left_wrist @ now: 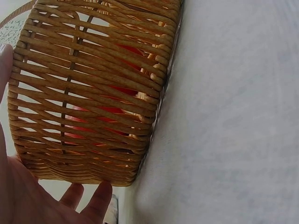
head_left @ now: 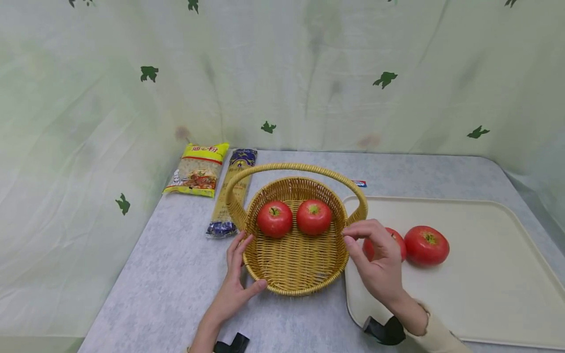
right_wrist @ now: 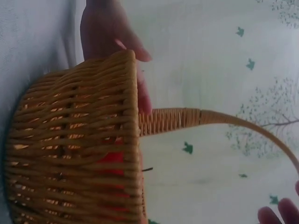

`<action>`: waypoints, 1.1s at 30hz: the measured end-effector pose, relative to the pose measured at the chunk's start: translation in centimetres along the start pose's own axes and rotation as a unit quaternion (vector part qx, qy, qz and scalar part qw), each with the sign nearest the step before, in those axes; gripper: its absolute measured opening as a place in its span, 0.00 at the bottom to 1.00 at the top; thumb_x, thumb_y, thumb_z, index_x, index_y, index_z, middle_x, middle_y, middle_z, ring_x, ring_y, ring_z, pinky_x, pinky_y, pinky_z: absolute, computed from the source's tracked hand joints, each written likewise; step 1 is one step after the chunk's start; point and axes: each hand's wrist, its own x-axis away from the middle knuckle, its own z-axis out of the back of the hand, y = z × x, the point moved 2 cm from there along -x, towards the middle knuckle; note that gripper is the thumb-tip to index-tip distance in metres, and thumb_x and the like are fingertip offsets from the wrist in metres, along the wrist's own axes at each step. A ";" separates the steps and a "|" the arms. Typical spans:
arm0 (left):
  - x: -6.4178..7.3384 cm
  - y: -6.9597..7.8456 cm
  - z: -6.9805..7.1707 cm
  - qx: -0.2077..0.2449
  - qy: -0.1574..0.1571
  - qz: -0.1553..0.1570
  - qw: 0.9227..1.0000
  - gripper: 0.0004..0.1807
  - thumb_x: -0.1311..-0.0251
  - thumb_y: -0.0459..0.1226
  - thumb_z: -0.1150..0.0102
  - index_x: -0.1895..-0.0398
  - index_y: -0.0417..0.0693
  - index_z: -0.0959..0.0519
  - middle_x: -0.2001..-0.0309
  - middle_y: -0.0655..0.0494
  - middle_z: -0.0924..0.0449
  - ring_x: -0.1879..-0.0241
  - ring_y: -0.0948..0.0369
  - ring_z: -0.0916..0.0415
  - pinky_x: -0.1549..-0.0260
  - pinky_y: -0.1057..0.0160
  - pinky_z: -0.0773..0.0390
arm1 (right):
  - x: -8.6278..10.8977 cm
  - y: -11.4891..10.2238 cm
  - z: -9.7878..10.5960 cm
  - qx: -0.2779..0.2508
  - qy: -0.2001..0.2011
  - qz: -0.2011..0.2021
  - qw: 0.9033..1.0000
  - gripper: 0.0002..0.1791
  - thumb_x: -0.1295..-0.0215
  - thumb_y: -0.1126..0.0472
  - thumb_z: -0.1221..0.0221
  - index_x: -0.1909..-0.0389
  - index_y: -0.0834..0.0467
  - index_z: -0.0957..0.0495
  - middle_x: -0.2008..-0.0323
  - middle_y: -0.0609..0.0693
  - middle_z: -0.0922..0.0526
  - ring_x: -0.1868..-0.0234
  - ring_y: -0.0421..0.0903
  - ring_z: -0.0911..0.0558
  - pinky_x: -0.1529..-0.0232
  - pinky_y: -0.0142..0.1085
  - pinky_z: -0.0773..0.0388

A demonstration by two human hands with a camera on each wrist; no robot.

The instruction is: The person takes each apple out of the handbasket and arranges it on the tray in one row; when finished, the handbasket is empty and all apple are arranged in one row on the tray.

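Note:
A round woven basket [head_left: 293,264] with a tall arched handle [head_left: 297,167] stands on the table. Two red apples [head_left: 274,219] lie side by side in its far half. At the near left rim is my left hand [head_left: 236,282], thumb and fingers spread. In the left wrist view its fingers [left_wrist: 98,203] touch the woven wall. My right hand [head_left: 377,260] hovers by the right rim, its fingers loosely bent with nothing seen between them. Behind that hand, two more apples [head_left: 426,245] sit on a beige tray [head_left: 485,294], one partly hidden.
Left of the basket lie a yellow food bag [head_left: 197,170] and a long pack of noodles [head_left: 227,206], the latter partly behind the handle. A small red and blue packet [head_left: 359,184] is at the tray's far edge. Pale curtains [head_left: 309,73] with green leaves enclose the table.

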 end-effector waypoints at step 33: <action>0.1 -3.9 0.1 -0.014 -0.005 -0.015 1.000 0.50 0.48 0.31 0.34 0.25 0.52 0.53 0.27 0.60 0.71 0.30 0.49 0.67 0.45 0.39 0.48 | -3.2 8.3 -4.8 0.214 -0.291 -0.238 0.902 0.26 0.39 0.49 0.37 0.41 0.54 0.24 0.33 0.61 0.39 0.33 0.60 0.41 0.43 0.58 0.39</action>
